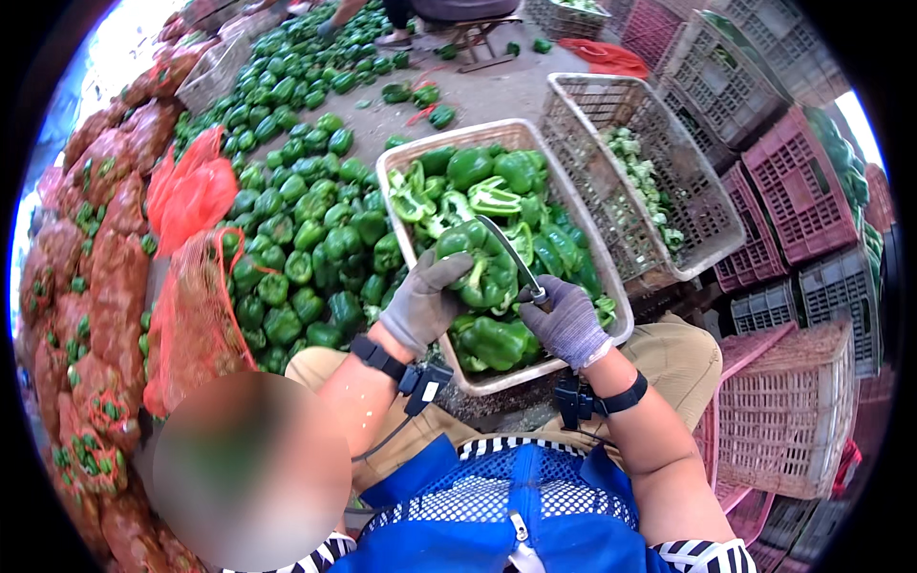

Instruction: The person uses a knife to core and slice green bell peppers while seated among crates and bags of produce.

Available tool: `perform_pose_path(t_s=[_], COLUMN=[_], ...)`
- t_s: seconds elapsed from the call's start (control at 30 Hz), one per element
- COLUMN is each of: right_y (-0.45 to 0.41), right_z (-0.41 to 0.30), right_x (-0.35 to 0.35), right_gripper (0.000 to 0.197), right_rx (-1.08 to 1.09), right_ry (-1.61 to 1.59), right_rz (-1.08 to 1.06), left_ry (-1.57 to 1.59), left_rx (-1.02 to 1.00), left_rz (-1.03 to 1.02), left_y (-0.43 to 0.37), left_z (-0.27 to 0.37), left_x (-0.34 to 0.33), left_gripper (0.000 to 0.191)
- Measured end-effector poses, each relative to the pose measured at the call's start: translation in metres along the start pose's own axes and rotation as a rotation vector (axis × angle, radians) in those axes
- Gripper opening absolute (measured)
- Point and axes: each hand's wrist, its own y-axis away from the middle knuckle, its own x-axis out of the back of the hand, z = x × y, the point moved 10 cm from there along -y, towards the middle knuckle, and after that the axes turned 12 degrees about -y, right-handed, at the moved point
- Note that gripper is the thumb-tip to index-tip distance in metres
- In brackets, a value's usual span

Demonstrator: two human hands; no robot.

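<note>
My left hand (428, 299), in a grey work glove, holds a whole green bell pepper (487, 268) by its stem side. In my right hand (568, 319), gloved too, is the handle of a knife with a curved blade (510, 249); the blade runs along the right side of the pepper. Both hands are over a dirty white plastic crate (620, 294) between my knees. Inside it lie whole and cut-open green peppers (494, 195), some showing pale insides.
Left of the crate is a large heap of green peppers (308, 229), beside red mesh bags (197, 308). A second crate (688, 268) holding pale pepper cores (634, 161) stands at the right, near stacked pink and grey crates (799, 186). A person sits on a stool (476, 39) at the top.
</note>
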Motion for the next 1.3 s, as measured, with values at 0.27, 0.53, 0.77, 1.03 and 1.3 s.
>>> perform_pose_path(t_s=[0.27,0.53,0.77,1.03,1.3], right_y=[-0.048,-0.057,-0.113,-0.158,-0.057], right_z=[-0.061,0.012,0.018,0.223,0.05], right_x=[0.038,-0.043,-0.057,-0.024,0.014], right_gripper=[0.024,0.031,0.03,0.039,0.029], right_rx=[0.039,0.001,0.0,-0.325,-0.071], right_ry=[0.293,0.398,0.553,0.572,-0.256], right_rz=[0.05,0.035,-0.09,-0.386,0.087], left_ry=[-0.363,-0.123,-0.203,-0.193,-0.023], left_rx=[-0.089,-0.001,-0.172,-0.196,-0.12], left_rz=[0.083,0.09,0.194,-0.056,0.076], left_y=[-0.052,-0.004,-0.035,-0.065,-0.03], left_z=[0.06,0.032,0.045,0.037,0.016], left_x=[-0.019,0.011,0.048,-0.029,0.05], left_gripper=[0.04,0.033,0.046,0.071,0.038])
